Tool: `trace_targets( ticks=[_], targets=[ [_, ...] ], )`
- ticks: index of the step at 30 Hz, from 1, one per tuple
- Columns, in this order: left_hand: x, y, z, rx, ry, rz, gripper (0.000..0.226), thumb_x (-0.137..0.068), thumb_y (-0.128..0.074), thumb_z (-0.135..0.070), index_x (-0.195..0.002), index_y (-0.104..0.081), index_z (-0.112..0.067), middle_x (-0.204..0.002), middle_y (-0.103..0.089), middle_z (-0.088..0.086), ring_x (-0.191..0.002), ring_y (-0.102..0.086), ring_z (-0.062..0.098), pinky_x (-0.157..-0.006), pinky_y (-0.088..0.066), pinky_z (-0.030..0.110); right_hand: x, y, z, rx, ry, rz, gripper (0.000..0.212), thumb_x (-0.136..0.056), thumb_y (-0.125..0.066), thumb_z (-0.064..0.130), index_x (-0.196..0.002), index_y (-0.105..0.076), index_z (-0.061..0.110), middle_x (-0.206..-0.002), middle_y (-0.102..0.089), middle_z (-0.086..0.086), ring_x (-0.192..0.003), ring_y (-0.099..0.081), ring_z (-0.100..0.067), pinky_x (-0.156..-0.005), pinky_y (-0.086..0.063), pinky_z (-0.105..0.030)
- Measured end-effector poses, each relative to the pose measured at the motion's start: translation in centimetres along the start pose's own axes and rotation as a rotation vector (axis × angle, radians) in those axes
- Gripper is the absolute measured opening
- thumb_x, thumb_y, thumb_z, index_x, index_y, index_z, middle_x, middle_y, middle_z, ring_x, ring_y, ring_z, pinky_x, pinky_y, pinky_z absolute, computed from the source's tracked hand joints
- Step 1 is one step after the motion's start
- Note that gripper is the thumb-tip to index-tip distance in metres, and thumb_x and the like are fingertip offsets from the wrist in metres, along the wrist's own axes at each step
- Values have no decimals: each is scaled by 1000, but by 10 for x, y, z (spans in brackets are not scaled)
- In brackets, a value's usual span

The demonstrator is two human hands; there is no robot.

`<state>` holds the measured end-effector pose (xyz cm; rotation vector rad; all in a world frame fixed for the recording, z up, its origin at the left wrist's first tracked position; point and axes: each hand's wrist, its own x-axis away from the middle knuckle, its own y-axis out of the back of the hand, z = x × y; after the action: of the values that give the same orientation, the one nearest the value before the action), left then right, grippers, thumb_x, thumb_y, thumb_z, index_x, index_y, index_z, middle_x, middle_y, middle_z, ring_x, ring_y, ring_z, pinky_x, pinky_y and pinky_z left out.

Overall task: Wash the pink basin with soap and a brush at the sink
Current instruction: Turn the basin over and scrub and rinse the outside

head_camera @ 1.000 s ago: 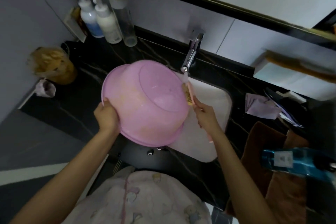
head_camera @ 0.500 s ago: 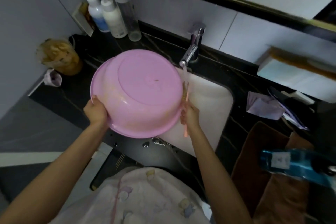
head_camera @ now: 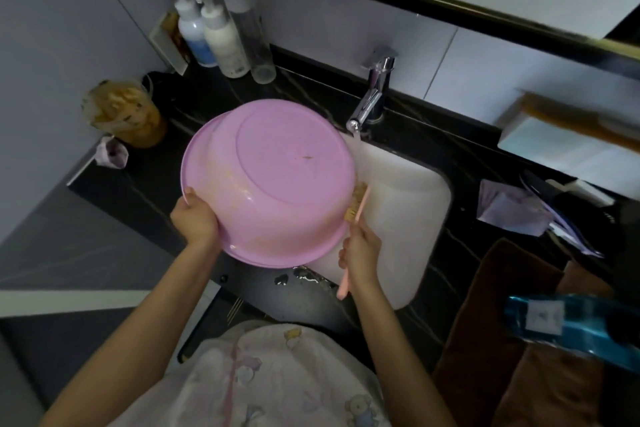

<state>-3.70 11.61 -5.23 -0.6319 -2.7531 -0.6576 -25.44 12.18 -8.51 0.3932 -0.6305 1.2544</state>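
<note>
The pink basin [head_camera: 273, 180] is held upside down and tilted over the left edge of the white sink [head_camera: 408, 204], its underside facing me with yellowish smears on the wall. My left hand [head_camera: 195, 218] grips its rim at the lower left. My right hand [head_camera: 360, 251] holds a pink-handled brush [head_camera: 355, 208], whose tan bristles press against the basin's right side. The chrome tap [head_camera: 370, 100] runs water just behind the basin's right edge.
Two pump bottles [head_camera: 211, 35] and a clear bottle stand at the back left of the black counter. An orange-stained jar [head_camera: 124, 114] sits at the left. A white box [head_camera: 568, 152], crumpled paper [head_camera: 512, 211], brown towels [head_camera: 519, 340] and a blue bottle [head_camera: 571, 326] are on the right.
The brush has slid down the basin's right side, from under the tap toward the rim. The basin has turned so its flat bottom faces me more.
</note>
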Motion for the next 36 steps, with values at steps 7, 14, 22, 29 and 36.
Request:
trace_targets(
  ticks=[7,14,22,29,36],
  targets=[
    [12,-4,9,50,-11,-35,35,-101,-36,-28,-100,-60,-2,-91,-56,8,-86,-55,18,-81,-46,30,-21,-9,9,241,154,-67,37,-97,-39,30,-129,-58,27,-73,-53,6,-61,-48,-13,-51,-38,-23],
    [17,-3,5,74,-51,-46,34,-101,-36,-27,-105,-60,-4,-94,-57,7,-88,-56,17,-77,-44,27,22,2,7,288,259,-15,30,-100,-40,22,-123,-57,31,-78,-60,-3,-62,-47,-4,-57,-39,-18],
    [23,1,14,207,-89,-104,33,-99,-37,-33,-103,-62,-12,-101,-66,6,-93,-64,18,-85,-53,32,48,-7,-4,28,4,51,29,-98,-42,15,-96,-62,35,-50,-28,-1,-38,-27,-10,-36,-23,-18],
    [45,-12,31,315,100,-176,38,-100,-38,-25,-120,-58,1,-107,-62,8,-104,-61,25,-85,-49,26,-26,-16,18,-51,-103,-18,18,-93,-47,15,-78,-57,14,-45,-32,3,-33,-28,-8,-35,-23,-17],
    [58,-3,16,448,356,213,45,-95,-34,-55,-115,-53,-19,-109,-63,-5,-105,-57,17,-83,-48,28,4,-1,-15,-15,-114,49,15,-96,-48,22,-88,-60,18,-49,-31,2,-36,-26,-8,-36,-21,-17]
  ],
)
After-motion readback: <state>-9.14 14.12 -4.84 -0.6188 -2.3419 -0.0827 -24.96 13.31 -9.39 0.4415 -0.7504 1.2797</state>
